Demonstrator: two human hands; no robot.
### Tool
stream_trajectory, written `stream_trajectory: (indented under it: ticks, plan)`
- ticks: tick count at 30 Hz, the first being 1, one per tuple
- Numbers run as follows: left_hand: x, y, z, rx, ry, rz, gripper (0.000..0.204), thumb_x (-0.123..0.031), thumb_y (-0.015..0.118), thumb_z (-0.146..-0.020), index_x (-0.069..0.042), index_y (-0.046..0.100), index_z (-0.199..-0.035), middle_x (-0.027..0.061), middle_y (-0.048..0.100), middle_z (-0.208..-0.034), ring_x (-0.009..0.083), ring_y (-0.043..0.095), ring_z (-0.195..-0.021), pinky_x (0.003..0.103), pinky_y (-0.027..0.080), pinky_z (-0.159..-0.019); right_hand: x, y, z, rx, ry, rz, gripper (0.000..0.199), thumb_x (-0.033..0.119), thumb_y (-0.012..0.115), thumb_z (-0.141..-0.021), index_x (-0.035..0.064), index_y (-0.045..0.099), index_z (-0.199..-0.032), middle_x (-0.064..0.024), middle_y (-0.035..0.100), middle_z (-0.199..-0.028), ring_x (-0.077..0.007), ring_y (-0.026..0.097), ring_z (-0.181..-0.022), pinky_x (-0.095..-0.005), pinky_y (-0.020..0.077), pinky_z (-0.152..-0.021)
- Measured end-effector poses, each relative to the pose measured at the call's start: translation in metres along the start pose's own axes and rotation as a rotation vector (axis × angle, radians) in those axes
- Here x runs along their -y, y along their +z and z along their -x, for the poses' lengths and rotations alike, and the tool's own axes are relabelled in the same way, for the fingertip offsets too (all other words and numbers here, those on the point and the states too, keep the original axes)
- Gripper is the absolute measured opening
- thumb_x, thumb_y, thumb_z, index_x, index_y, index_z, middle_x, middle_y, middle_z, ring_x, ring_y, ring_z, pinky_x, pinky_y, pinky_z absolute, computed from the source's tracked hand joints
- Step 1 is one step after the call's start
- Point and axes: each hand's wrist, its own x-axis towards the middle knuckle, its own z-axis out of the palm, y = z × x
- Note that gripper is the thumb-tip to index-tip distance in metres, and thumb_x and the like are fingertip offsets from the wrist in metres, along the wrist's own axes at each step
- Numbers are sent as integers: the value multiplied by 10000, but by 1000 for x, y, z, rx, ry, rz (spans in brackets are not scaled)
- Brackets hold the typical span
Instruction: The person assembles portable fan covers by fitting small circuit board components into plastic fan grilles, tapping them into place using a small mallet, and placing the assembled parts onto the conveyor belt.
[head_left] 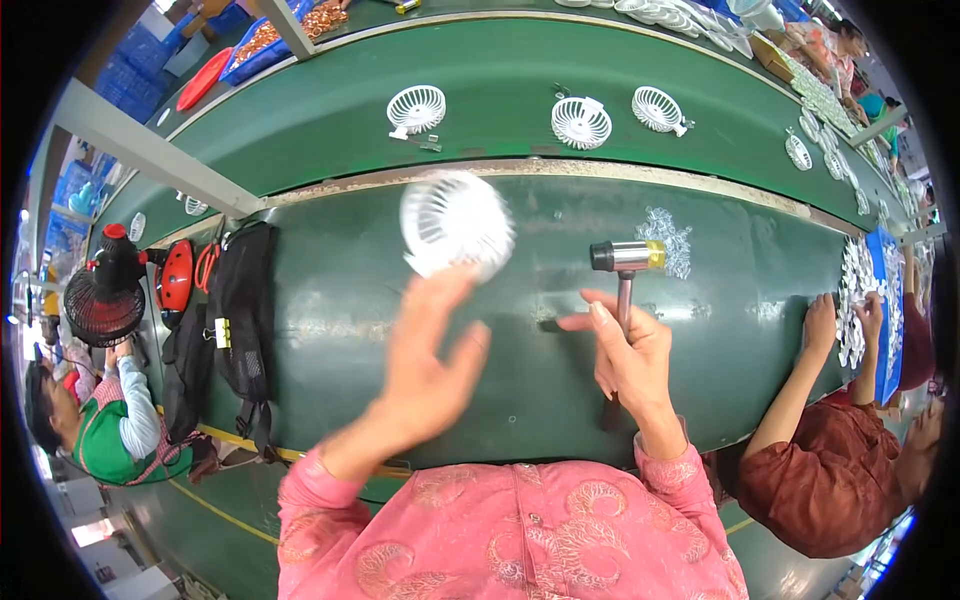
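A round white fan grille (458, 225) with curved ribs is above the green table, smeared by motion. My left hand (425, 365), also blurred, reaches up to its near edge; the fingertips meet it and the thumb stands apart. Whether those fingers grip the grille is unclear. In my right hand (632, 360) is a mallet (625, 257), its handle running down through the curled fingers. One mallet face is black, the other yellow, on a shiny metal head. Just beyond the yellow face lies a pile of small clear plastic pieces (665, 240).
Several white fan grilles (580, 122) lie on a green conveyor belt (490, 75) beyond the table's raised edge. At left are a black bag (243, 300), a small black fan (105, 295) and a red case (175, 283). A co-worker's hands (822, 322) handle white parts at right.
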Motion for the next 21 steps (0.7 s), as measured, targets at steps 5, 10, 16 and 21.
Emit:
stream_trajectory:
  ticks: [5, 10, 16, 21]
  plan:
    - [-47, 52, 31, 188, 33, 296, 638, 6, 598, -848, 58, 340, -1429, 261, 394, -1394, 422, 443, -1267, 421, 387, -1070, -2, 8, 7, 16, -89, 43, 368, 223, 654, -946, -39, 614, -1200, -28, 673, -749, -17, 432, -403, -212, 306, -361]
    - [-45, 46, 37, 249, 33, 451, 612, 78, 608, -850, 53, 370, -1413, 210, 521, -1299, 222, 655, -1015, 310, 525, -886, -1, -10, 2, -3, -82, 191, 309, 206, 638, -944, -45, 645, -1124, 35, 525, -579, -30, 435, -402, -220, 292, -367]
    - [-15, 29, 29, 46, -521, 957, 428, -135, 484, -996, -9, 375, -1390, 241, 575, -1227, 184, 618, -660, 296, 535, -500, 9, -21, -7, 26, -60, 88, 285, 194, 620, -955, -59, 650, -1084, 30, 510, -551, -34, 419, -383, -221, 293, -357]
    - [-19, 34, 20, 427, -772, 1197, 570, -330, 476, -1025, 14, 254, -1420, 284, 628, -1066, 181, 631, -569, 286, 541, -464, 9, -14, -12, 67, -40, 40, 283, 199, 620, -958, -56, 652, -1077, 37, 505, -551, -26, 406, -388, -217, 286, -357]
